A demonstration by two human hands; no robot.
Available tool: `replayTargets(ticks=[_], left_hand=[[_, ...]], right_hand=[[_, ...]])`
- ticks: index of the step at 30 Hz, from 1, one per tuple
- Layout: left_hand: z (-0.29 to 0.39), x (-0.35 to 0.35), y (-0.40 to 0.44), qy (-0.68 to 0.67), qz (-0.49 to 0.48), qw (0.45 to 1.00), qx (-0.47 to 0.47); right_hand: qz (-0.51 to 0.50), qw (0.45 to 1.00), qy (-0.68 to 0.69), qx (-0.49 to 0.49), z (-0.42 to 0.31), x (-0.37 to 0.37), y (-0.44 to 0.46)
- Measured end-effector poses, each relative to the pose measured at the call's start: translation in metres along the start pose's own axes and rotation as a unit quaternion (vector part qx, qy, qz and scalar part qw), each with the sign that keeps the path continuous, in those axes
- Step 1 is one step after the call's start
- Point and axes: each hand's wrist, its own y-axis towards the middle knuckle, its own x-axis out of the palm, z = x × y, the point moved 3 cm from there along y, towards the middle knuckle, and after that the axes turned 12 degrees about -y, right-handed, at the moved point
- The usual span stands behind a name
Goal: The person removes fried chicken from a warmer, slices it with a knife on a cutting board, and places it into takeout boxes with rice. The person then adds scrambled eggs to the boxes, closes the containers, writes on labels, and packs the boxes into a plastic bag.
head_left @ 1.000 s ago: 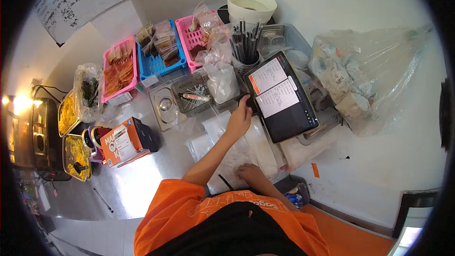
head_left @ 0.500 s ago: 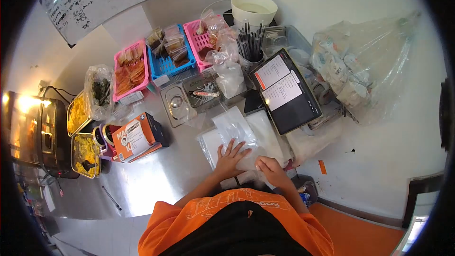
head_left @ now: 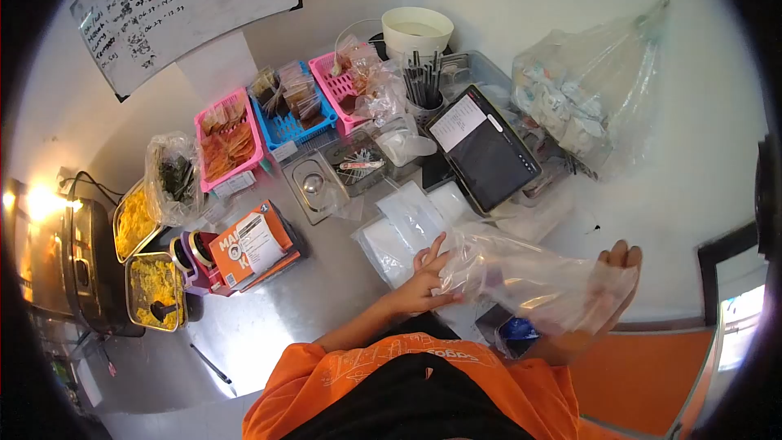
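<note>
A clear plastic bag (head_left: 529,269) stretches between my two hands, to the right of the stacked plastic bags (head_left: 391,236) on the steel counter. At its left end, my left hand (head_left: 425,281) holds the edge, with a finger raised. My right hand (head_left: 615,285) is at the bag's other end, its fingers behind or inside the clear plastic. A tablet (head_left: 481,147) showing text leans just beyond the bags.
Pink (head_left: 228,138) and blue baskets (head_left: 292,124) of packets line the back. A boxed item (head_left: 252,248), yellow food trays (head_left: 156,289), a steel lid (head_left: 312,183), a straw cup (head_left: 423,90) and a pen (head_left: 212,365) surround the work area.
My right hand has moved far to the right, drawing a clear bag out from the stack. My left hand has shifted slightly right with it. The tablet's screen shows less text.
</note>
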Motion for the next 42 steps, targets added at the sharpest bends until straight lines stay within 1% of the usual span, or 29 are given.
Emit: replayTargets(ticks=[1, 2, 3, 4, 5, 6, 8, 10, 11, 13, 14, 16, 17, 20, 22, 23, 25, 26, 28, 29, 31, 33, 34, 35, 36, 37, 40, 41, 42], left_hand=[[0.024, -0.012, -0.001, -0.046, -0.026, 0.999, 0.003], [0.025, -0.023, -0.012, -0.193, 0.000, 0.981, 0.020], [0.030, -0.035, -0.020, -0.341, 0.011, 0.939, 0.045], [0.037, -0.048, -0.027, -0.480, 0.013, 0.874, 0.074], [0.045, -0.059, -0.030, -0.537, 0.017, 0.839, 0.091], [0.055, -0.070, -0.031, -0.591, 0.018, 0.799, 0.110], [0.060, -0.079, -0.039, -0.545, 0.044, 0.829, 0.117], [0.052, -0.080, -0.050, -0.495, 0.059, 0.857, 0.132], [0.036, -0.079, -0.062, -0.479, 0.084, 0.869, 0.091], [0.045, -0.078, -0.072, -0.501, 0.059, 0.857, 0.103], [0.049, -0.077, -0.076, -0.512, 0.046, 0.851, 0.108], [0.049, -0.076, -0.091, -0.363, 0.144, 0.919, 0.054], [0.050, -0.075, -0.098, -0.281, 0.189, 0.940, 0.027], [0.056, -0.080, -0.116, -0.434, 0.186, 0.879, -0.067], [0.056, -0.086, -0.127, -0.379, 0.136, 0.907, -0.122], [0.055, -0.087, -0.130, -0.350, 0.100, 0.920, -0.146], [0.049, -0.087, -0.137, -0.352, 0.101, 0.916, -0.161], [0.046, -0.087, -0.138, -0.366, 0.108, 0.915, -0.134], [0.039, -0.082, -0.141, -0.425, 0.117, 0.891, -0.107], [0.041, -0.077, -0.141, -0.466, 0.126, 0.869, -0.110], [0.049, -0.065, -0.136, -0.440, 0.137, 0.878, -0.129], [0.017, -0.055, -0.142, -0.501, 0.107, 0.846, -0.148], [0.007, -0.049, -0.138, -0.525, 0.103, 0.830, -0.156], [0.007, -0.039, -0.133, -0.470, 0.151, 0.847, -0.200], [0.011, -0.029, -0.129, -0.408, 0.202, 0.858, -0.236], [0.015, -0.019, -0.129, -0.343, 0.257, 0.863, -0.267], [0.032, 0.020, -0.129, -0.311, 0.190, 0.912, -0.190], [0.044, 0.040, -0.129, -0.331, 0.200, 0.910, -0.151], [0.050, 0.056, -0.130, -0.310, 0.160, 0.924, -0.159]], right_hand=[[-0.068, 0.996, 0.010, -0.065, -0.010, -0.003, 0.001], [-0.071, 0.992, -0.082, -0.058, -0.009, -0.017, 0.002], [-0.074, 0.981, -0.174, -0.051, -0.001, -0.036, 0.002], [-0.076, 0.961, -0.264, -0.043, -0.003, -0.039, -0.004], [-0.132, 0.951, -0.280, -0.022, -0.002, -0.038, -0.017], [-0.085, 0.972, -0.202, 0.085, 0.008, -0.044, -0.031], [-0.104, 0.962, -0.056, 0.244, 0.042, -0.060, -0.062], [-0.122, 0.939, 0.007, 0.321, 0.043, -0.039, -0.091], [-0.072, 0.935, 0.006, 0.348, 0.044, -0.019, -0.115], [-0.035, 0.902, 0.127, 0.412, 0.056, -0.009, -0.140], [-0.048, 0.861, 0.246, 0.444, 0.080, -0.025, -0.148], [-0.073, 0.761, 0.409, 0.499, 0.093, -0.029, -0.163], [-0.084, 0.712, 0.457, 0.527, 0.095, -0.030, -0.170], [-0.058, 0.716, 0.447, 0.533, 0.087, -0.030, -0.185], [-0.077, 0.634, 0.562, 0.526, 0.089, -0.037, -0.198], [-0.055, 0.685, 0.501, 0.526, 0.092, -0.045, -0.205], [0.021, 0.776, 0.373, 0.509, 0.094, -0.063, -0.216], [0.008, 0.761, 0.431, 0.484, 0.096, -0.070, -0.223], [0.076, 0.808, 0.394, 0.432, 0.093, -0.085, -0.237], [0.164, 0.846, 0.296, 0.412, 0.089, -0.094, -0.242], [0.171, 0.922, 0.145, 0.315, 0.062, -0.098, -0.249], [0.202, 0.949, -0.019, 0.239, 0.053, -0.114, -0.254], [0.198, 0.944, -0.193, 0.182, 0.046, -0.131, -0.260], [0.183, 0.904, -0.364, 0.127, 0.042, -0.144, -0.265], [0.158, 0.834, -0.524, 0.074, 0.040, -0.154, -0.268], [0.181, 0.730, -0.654, -0.075, 0.031, -0.158, -0.273], [0.210, 0.723, -0.643, -0.140, 0.012, -0.166, -0.295], [0.161, 0.857, -0.488, 0.044, 0.014, -0.167, -0.305], [0.135, 0.887, -0.435, 0.078, 0.017, -0.162, -0.315]])
